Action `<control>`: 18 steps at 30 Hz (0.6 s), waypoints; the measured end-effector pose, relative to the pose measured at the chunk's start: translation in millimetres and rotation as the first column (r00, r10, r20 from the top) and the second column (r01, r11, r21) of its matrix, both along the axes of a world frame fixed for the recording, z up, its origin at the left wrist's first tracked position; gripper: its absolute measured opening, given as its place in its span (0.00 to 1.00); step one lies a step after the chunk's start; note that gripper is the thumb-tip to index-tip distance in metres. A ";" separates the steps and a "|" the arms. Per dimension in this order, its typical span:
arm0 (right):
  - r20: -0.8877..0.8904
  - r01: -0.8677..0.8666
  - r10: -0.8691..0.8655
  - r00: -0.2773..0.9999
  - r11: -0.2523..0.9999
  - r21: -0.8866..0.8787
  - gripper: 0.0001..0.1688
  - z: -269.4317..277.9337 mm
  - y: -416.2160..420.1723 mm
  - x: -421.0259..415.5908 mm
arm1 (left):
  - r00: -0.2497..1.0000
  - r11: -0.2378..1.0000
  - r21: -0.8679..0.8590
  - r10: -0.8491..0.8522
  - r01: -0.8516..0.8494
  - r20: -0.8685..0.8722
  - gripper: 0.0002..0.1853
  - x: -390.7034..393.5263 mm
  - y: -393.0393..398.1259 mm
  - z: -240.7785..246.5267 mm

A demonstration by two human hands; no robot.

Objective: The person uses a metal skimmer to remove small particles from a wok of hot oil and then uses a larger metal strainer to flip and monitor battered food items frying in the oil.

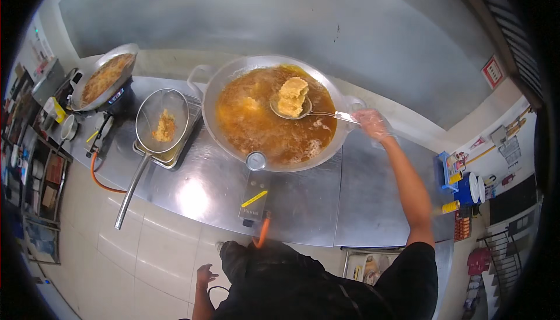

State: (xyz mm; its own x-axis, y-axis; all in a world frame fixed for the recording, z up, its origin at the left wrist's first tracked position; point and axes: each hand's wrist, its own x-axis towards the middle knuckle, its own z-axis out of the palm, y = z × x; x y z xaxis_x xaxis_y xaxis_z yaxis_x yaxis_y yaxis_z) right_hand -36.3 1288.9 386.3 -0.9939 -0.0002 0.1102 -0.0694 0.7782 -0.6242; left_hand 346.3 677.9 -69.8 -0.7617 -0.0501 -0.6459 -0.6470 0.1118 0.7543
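Observation:
My right hand [374, 124], in a clear plastic glove, grips the flat metal handle of a skimmer [323, 113]. Golden fried pieces [293, 97] rest in its round bowl, over a large metal wok [209, 123]. Bubbling brown oil [262, 138] fills much of the wok, and another pale golden piece [251, 104] shows in it. At the wok's front rim sits a round dial thermometer [256, 161]. My left hand [204, 275] hangs low beside my body above the tiled floor, fingers apart, holding nothing.
Left of the wok, a long-handled mesh strainer [151, 145] with fried crumbs [165, 126] lies over a metal tray [196, 109]. A second wok [133, 53] of oil stands farther left. An orange gas hose [262, 231] runs from the Rinnai burner control [252, 200] at the steel counter's [297, 206] front.

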 end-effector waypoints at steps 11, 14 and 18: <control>-0.006 -0.241 0.305 0.952 0.763 0.599 0.17 64.1 47.5 -4.8 | 0.975 0.993 -0.087 -0.058 0.078 0.215 0.29 35.7 18.3 5.5; 0.138 -0.249 0.219 0.966 0.641 0.726 0.18 97.3 16.1 -19.5 | 0.874 0.940 0.223 0.129 -0.258 0.468 0.16 47.6 26.3 16.6; 0.295 -0.361 0.220 0.930 0.395 0.844 0.14 148.6 -107.5 -35.5 | 0.869 0.989 0.028 0.114 -0.145 0.481 0.15 45.7 43.6 8.3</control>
State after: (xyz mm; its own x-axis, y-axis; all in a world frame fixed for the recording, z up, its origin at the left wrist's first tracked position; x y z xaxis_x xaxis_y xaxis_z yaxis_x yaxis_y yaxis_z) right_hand -71.8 1181.5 534.9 -0.9164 -0.3175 -0.2439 -0.3892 0.8489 0.3576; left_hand 392.0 721.5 -61.5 -0.3500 -0.0762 -0.9336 -0.9349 -0.0343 0.3533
